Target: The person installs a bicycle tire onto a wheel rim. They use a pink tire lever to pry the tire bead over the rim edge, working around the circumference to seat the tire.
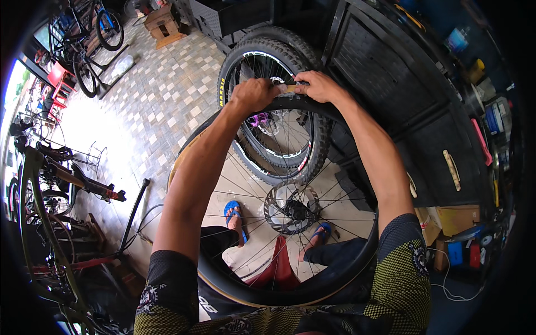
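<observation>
A bicycle wheel with a black rim (357, 262), thin black spokes and a disc brake rotor (291, 207) at its hub stands in front of me, its lower part close to my body. At the wheel's far top, my left hand (252, 94) is closed on the tan-sided tyre (291, 89). Just to its right, my right hand (319, 86) also grips the tyre, fingers curled over it. A short tan stretch of tyre shows between my thumbs. Along the left side, the tan sidewall bulges outward beside the rim. My fingertips are partly hidden.
Two knobby-tyred wheels (224, 84) lean behind the held wheel, against a black cabinet (385, 56). A bicycle frame (33, 195) stands at left. Cardboard boxes (460, 219) and a white cable (446, 293) lie at right. Far left are parked bicycles (84, 72) and a wooden stool (163, 25).
</observation>
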`<state>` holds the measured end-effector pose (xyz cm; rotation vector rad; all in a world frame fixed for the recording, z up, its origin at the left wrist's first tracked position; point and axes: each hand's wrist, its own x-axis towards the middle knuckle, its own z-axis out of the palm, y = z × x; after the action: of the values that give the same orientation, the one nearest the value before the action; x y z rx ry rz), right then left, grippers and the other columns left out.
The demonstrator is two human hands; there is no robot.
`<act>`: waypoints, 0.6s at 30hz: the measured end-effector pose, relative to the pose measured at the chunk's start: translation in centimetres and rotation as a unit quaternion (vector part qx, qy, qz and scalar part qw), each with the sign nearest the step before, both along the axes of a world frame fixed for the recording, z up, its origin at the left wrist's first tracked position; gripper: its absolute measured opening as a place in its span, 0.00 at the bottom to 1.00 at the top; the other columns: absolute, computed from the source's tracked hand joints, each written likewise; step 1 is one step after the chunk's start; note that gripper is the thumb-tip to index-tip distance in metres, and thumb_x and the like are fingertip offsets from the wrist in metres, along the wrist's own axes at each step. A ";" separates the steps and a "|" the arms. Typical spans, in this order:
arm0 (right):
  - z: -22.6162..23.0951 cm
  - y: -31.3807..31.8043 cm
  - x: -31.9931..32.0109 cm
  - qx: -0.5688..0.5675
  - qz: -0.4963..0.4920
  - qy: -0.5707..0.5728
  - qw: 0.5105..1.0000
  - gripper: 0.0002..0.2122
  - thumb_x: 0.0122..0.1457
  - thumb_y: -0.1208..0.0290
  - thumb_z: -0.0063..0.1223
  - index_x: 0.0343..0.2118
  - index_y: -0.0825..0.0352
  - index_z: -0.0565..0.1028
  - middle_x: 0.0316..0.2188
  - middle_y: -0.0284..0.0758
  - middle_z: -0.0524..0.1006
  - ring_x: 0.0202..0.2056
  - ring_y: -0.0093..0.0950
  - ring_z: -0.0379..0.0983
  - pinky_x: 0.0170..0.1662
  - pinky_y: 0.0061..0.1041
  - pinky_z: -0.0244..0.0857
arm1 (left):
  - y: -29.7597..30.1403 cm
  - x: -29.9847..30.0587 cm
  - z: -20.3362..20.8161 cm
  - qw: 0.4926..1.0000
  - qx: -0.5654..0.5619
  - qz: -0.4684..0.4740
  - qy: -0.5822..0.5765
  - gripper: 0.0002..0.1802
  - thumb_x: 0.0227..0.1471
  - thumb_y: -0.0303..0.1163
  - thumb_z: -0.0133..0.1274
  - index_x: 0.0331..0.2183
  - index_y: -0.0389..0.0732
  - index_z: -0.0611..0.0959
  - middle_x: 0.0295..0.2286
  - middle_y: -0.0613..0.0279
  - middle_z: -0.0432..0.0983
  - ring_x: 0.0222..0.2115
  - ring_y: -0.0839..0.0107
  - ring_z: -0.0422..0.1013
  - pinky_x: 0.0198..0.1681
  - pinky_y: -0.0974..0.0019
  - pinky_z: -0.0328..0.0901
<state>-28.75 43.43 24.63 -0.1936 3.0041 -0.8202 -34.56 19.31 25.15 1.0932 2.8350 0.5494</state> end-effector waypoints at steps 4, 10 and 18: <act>-0.4 -0.1 -0.4 -0.008 -0.001 0.014 1.000 0.15 0.62 0.59 0.65 0.46 0.64 0.83 0.40 0.46 0.84 0.45 0.45 0.81 0.48 0.41 0.71 | 1.1 1.0 -0.2 1.000 0.009 0.010 0.028 0.25 0.66 0.53 0.50 0.45 0.41 0.85 0.34 0.39 0.84 0.39 0.39 0.81 0.47 0.40 0.72; -1.0 0.5 -1.7 -0.087 -0.040 -0.066 0.993 0.12 0.61 0.63 0.68 0.43 0.64 0.84 0.34 0.39 0.84 0.38 0.30 0.79 0.44 0.34 0.70 | 2.4 0.4 0.7 0.997 0.001 0.050 -0.065 0.25 0.64 0.55 0.52 0.50 0.47 0.87 0.44 0.43 0.84 0.49 0.44 0.79 0.54 0.45 0.71; 0.3 -0.6 -2.8 -0.062 -0.096 -0.141 0.983 0.10 0.61 0.65 0.69 0.41 0.64 0.85 0.33 0.34 0.84 0.37 0.25 0.76 0.43 0.33 0.69 | 2.9 -3.3 -1.1 0.996 0.000 0.011 -0.088 0.29 0.61 0.59 0.55 0.45 0.43 0.89 0.36 0.42 0.85 0.42 0.45 0.81 0.51 0.49 0.72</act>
<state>-31.50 42.80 24.90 0.1973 2.7366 -0.9593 -37.88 22.25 24.04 0.9635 2.6983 0.6145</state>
